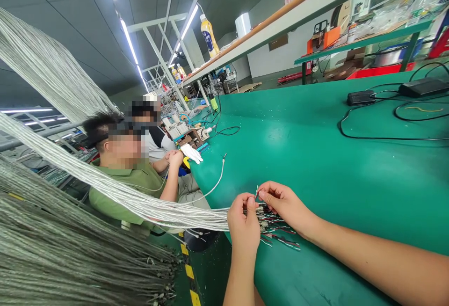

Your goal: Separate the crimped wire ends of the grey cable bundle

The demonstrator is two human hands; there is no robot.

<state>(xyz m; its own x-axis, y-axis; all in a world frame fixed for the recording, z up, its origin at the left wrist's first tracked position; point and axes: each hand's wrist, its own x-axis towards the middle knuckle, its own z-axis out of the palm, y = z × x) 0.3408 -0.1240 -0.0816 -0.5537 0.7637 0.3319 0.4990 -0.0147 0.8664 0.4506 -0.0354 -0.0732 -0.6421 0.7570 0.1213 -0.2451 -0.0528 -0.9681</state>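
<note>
Two hands busy: left hand (242, 222) closed around a braided silver cable bundle (175, 207), right hand (286, 207) pinching a thin wire (257, 193)

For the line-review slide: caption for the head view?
Left hand grips a bundle of silver shielded cables, right hand at their coloured wire ends, above a green workbench.

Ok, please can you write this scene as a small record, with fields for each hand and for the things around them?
left hand: grips a bundle of silver braided cables
right hand: pinches at the thin coloured wires at the cable ends
bench: green mat
nearby: co-worker in an olive shirt, white glove, black adapter box
</note>
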